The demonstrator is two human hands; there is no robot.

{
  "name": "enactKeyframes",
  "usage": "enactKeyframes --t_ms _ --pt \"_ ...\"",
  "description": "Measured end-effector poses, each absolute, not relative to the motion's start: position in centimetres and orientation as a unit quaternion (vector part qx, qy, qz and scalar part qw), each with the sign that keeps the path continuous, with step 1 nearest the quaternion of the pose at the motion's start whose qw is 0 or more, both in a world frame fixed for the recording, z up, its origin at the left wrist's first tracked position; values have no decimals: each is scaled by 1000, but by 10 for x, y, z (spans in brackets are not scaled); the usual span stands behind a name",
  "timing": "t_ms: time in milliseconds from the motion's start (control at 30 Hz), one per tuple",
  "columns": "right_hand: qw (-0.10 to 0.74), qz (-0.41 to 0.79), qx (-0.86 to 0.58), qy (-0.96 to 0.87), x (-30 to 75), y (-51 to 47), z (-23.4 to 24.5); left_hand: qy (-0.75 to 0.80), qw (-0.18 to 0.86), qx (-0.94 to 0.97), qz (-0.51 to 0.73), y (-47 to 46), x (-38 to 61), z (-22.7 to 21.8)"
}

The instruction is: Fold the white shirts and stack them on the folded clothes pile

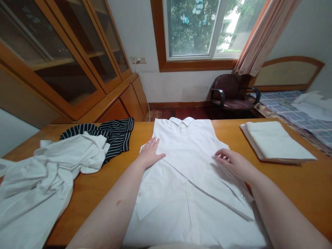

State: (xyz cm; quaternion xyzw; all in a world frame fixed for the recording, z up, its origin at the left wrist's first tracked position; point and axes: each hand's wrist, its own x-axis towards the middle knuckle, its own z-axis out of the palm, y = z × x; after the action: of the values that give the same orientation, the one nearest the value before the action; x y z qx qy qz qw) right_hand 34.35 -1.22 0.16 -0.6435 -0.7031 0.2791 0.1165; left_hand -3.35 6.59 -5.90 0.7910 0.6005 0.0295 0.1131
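Centre frame: left hand (150, 154) released, flat on white collared cloth shirt (183, 148); right hand (234, 163) curled, grip unclear. Press evenly.

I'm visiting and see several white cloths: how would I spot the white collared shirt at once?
Find the orange-brown wooden table, then its middle. There lies the white collared cloth shirt, its collar at the far edge, the left hand on it. Unlike the crumpled white cloth leftward and the folded white fabric stack rightward, it lies largely spread out.
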Motion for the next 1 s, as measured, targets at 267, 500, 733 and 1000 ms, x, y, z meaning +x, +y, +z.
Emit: enactKeyframes --t_ms 267,500,733,1000 --pt "129 339 -578 -731 342 -7 -13 598 109 794 31 67 -34 -60" --pt "85 242 -608 -751 346 -26 7 590 98 800 37 68 -35 -63" --pt "66 144 -560 -813 322 -74 -37 591 103 799 32 68 -35 -62" --pt "31 62 -603 -795 352 -115 -64 593 102 798 33 68 -34 -61"
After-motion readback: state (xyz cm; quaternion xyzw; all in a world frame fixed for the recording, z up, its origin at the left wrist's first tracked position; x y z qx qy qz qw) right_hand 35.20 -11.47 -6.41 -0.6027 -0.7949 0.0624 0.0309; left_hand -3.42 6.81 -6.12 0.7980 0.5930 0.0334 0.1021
